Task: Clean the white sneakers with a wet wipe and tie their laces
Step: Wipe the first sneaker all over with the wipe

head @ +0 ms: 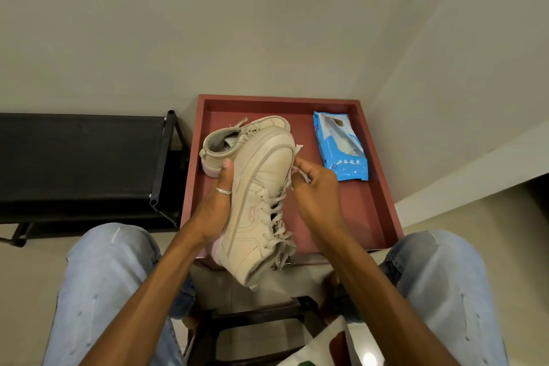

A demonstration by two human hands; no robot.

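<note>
Grips sneaker (261,181) in left hand (214,208), pinches wet wipe (298,149) in right hand (318,190), probably at the toe; risks snagging loose laces (276,217)

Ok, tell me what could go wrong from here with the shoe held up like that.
1. Only the left hand holds the held sneaker, whose heel hangs past the near edge of the red tray. A firm wipe stroke might knock it loose and drop it.
2. Its laces hang loose and untied, so they could snag the right hand or the wet wipe that it pinches.
</note>
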